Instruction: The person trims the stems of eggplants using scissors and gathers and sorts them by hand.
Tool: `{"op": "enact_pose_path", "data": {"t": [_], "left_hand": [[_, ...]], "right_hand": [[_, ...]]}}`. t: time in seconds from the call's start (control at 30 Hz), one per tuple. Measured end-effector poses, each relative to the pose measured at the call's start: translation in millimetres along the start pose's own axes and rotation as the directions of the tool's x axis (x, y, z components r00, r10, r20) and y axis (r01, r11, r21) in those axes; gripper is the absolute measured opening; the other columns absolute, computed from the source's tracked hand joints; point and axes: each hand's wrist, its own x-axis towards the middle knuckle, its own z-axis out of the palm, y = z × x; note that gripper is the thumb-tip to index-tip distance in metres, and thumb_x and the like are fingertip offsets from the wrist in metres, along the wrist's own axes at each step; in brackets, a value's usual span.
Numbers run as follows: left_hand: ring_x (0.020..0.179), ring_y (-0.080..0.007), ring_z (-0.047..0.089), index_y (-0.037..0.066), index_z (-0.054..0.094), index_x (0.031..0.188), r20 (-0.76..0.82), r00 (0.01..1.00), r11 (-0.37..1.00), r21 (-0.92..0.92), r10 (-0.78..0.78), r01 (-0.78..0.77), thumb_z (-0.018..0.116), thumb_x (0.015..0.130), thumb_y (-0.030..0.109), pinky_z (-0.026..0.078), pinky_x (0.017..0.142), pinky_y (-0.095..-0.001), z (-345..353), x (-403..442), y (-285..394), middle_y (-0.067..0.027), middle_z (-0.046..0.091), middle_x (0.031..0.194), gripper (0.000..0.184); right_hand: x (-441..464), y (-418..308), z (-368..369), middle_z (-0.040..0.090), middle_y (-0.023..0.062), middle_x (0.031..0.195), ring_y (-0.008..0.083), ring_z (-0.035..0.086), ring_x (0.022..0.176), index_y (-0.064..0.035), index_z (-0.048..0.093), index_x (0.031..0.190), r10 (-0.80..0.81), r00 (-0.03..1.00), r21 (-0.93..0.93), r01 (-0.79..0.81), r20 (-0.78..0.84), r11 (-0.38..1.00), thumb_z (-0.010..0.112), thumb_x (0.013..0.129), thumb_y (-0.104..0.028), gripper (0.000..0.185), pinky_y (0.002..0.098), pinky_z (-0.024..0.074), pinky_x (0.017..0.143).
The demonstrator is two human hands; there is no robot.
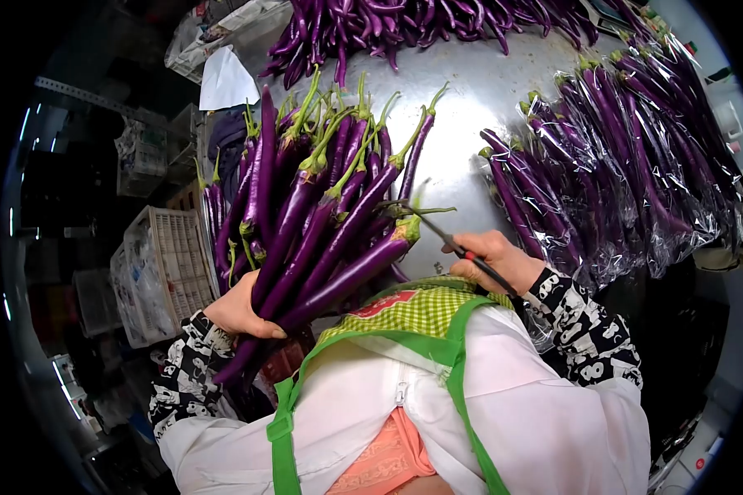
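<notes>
Long purple eggplants with green stems point(305, 239) fan out from my left hand point(243, 309), which is wrapped round their lower ends. My right hand point(491, 257) grips scissors point(473, 255) with dark handles and a red mark. The scissor blades reach left to the green stem of the lowest eggplant in the bunch point(363, 268). Blur hides whether the blades touch that stem. More loose eggplants point(264, 165) lie behind and left of the held ones on the metal table point(454, 124).
Eggplants in clear plastic bags point(611, 165) lie at the right. A large pile of eggplants point(404, 21) spreads along the far side. White paper point(228, 80) rests at the table's left corner. A plastic crate point(169, 268) stands left of the table.
</notes>
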Motion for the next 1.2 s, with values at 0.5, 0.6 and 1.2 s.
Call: {"op": "enact_pose_path", "data": {"t": [0.5,0.6,1.2], "left_hand": [[0.085,-0.0324,0.063,0.000,0.042,0.131,0.117,0.975,0.782,-0.619,0.187,-0.076,0.083,0.056,0.018,0.053,0.073,-0.0400,3,16,-38,-0.0191,0.057,0.104,0.088],[0.085,-0.0321,0.064,-0.002,0.043,0.131,0.081,0.981,0.784,-0.614,0.177,-0.091,0.084,0.055,0.019,0.053,0.073,-0.0397,9,16,-35,-0.0188,0.057,0.104,0.088],[0.120,-0.0173,0.048,0.001,0.038,0.140,-0.005,0.993,0.983,-0.141,0.122,-0.121,0.087,0.056,0.017,0.036,0.105,-0.0336,-2,19,-36,-0.0076,0.053,0.130,0.099]], "right_hand": [[15,-16,22,0.053,0.0140,0.082,0.0305,0.055,0.071,0.0009,0.049,0.117,0.038,0.973,-0.140,-0.072,-0.230,0.988,0.068,0.083,-0.020,0.045,0.0399,0.0465,0.066],[23,-16,24,0.050,0.0150,0.079,0.0350,0.054,0.071,-0.0005,0.050,0.112,0.025,0.967,-0.101,-0.052,-0.253,0.994,0.068,0.087,-0.033,0.045,0.0433,0.0444,0.065],[24,6,35,0.056,0.0103,0.069,0.0206,0.058,0.060,0.0025,0.052,0.115,-0.005,0.969,-0.075,-0.014,-0.246,0.997,0.062,0.091,-0.016,0.032,0.0331,0.0475,0.057]]}}
